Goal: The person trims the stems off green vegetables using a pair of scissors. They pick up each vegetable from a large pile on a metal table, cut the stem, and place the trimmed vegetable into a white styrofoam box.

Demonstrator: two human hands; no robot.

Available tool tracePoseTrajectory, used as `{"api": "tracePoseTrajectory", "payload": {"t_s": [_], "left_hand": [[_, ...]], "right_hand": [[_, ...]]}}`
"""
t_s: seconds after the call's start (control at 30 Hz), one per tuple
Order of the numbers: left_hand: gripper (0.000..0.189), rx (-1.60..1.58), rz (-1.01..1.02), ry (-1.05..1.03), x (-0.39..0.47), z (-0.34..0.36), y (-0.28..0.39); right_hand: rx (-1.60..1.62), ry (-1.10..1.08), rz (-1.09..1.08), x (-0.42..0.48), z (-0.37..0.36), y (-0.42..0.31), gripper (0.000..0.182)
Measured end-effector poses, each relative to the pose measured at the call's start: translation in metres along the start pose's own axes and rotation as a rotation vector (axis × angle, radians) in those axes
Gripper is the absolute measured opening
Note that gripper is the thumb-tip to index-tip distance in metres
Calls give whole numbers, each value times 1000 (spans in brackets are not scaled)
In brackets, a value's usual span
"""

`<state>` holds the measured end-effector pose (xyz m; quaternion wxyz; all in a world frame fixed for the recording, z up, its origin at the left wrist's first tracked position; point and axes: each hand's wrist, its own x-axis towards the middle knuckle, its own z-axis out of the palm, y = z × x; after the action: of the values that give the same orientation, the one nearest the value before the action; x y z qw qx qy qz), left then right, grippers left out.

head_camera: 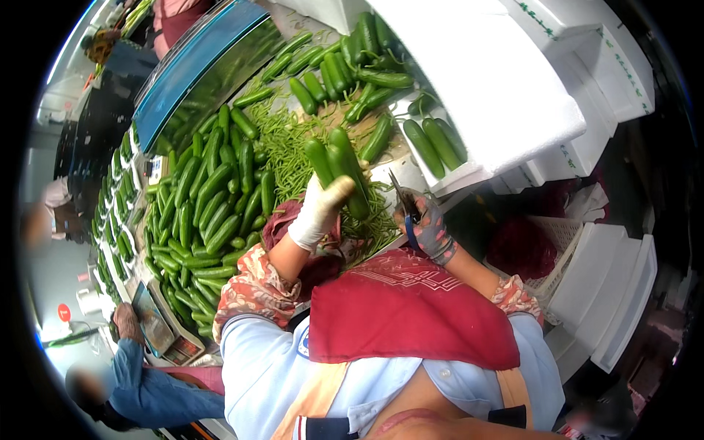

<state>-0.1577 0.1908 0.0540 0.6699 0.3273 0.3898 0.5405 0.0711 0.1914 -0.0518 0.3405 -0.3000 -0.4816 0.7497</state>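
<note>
In my left hand (319, 212), which wears a white glove, I hold a small bunch of green cucumbers (346, 165) upright above the table. My right hand (432, 228), in a grey patterned glove, grips a pair of scissors (410, 220) with dark blades and a blue handle. The blades point away from me, apart from the cucumbers. Cut green stems (283, 148) lie thickly under and around the bunch. A large heap of cucumbers (214, 192) rises to the left of my left hand. More cucumbers (335, 74) with long stems lie beyond it.
At the right a white foam box (462, 173) holds cucumbers, partly under a large white foam piece (495, 82). A blue-rimmed clear tank (203, 71) borders the heap. Packed trays (118, 214) line the far left. A co-worker's hand (127, 322) is at lower left.
</note>
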Motion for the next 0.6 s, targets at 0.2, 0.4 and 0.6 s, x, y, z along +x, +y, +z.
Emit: {"api": "tracePoseTrajectory", "payload": {"t_s": [0.2, 0.4, 0.6], "left_hand": [[69, -969, -1, 303, -5, 1, 5], [67, -1100, 9, 446, -11, 3, 4], [67, -1086, 23, 462, -12, 5, -4]], "right_hand": [[-1077, 181, -393, 4, 25, -17, 43], [-1069, 220, -515, 22, 44, -27, 47], [-947, 187, -544, 30, 47, -25, 39]]}}
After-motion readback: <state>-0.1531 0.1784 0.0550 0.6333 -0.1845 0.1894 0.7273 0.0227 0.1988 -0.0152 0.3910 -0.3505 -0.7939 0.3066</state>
